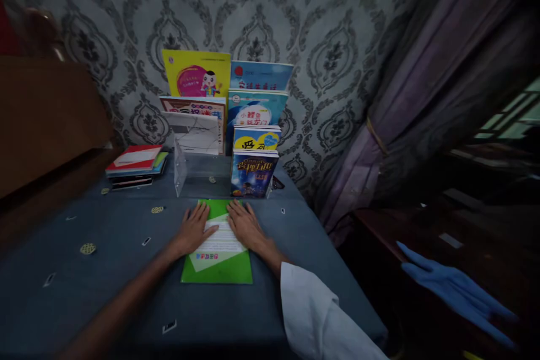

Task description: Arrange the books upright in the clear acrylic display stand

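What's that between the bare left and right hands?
The head view shows a bright green, rectangular book there, its pale printed panel between the left hand and right hand, which both rest on it.

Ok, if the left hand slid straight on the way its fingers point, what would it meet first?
The left hand would pass off the far edge of the green book, then probably meet the clear stand; the gap before it is hard to judge.
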A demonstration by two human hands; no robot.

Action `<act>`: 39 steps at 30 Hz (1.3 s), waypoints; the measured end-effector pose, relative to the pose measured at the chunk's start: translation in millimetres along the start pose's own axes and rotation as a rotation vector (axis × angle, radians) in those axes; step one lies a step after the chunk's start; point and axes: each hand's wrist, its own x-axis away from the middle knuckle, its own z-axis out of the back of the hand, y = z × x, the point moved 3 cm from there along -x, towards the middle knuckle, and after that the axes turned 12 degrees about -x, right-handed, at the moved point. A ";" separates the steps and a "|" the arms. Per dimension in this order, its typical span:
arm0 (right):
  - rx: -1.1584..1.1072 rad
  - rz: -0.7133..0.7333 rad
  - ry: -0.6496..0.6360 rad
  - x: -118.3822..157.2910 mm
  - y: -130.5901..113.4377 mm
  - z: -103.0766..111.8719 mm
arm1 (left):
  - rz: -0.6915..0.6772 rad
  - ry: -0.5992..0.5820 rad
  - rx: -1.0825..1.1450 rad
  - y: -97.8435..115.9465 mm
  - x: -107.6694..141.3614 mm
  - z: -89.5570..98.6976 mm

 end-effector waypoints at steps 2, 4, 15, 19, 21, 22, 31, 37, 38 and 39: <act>-0.014 0.092 -0.066 1.4 -6.5 1.4 | 0.021 -0.036 0.017 0.6 -4.9 4.5; -0.032 0.128 -0.109 2.0 -8.4 1.5 | 0.026 -0.041 0.028 1.1 -6.4 7.5; 0.055 -0.318 -0.019 4.6 -17.0 4.0 | 0.077 -0.035 0.059 8.6 3.4 26.5; 0.086 -0.366 -0.016 10.9 -24.4 2.1 | 0.110 -0.040 0.046 10.8 2.6 26.0; 0.084 -0.341 -0.015 16.0 -26.0 0.1 | 0.121 -0.012 0.049 10.8 2.6 25.5; 0.078 -0.319 -0.010 18.8 -26.5 -1.0 | 0.127 0.007 0.050 10.2 2.8 25.4; 0.034 -0.222 0.019 32.5 -28.8 -4.4 | 0.014 0.058 0.098 4.4 -12.0 18.4; 0.024 -0.255 0.015 32.6 -33.4 -2.9 | -0.175 0.008 0.135 22.9 -47.3 13.3; 0.021 -0.251 0.019 32.7 -33.2 -3.3 | -0.218 -0.013 0.139 28.2 -52.9 13.4; 0.019 -0.244 0.025 32.7 -32.6 -3.7 | -0.261 -0.034 0.143 33.7 -57.8 14.2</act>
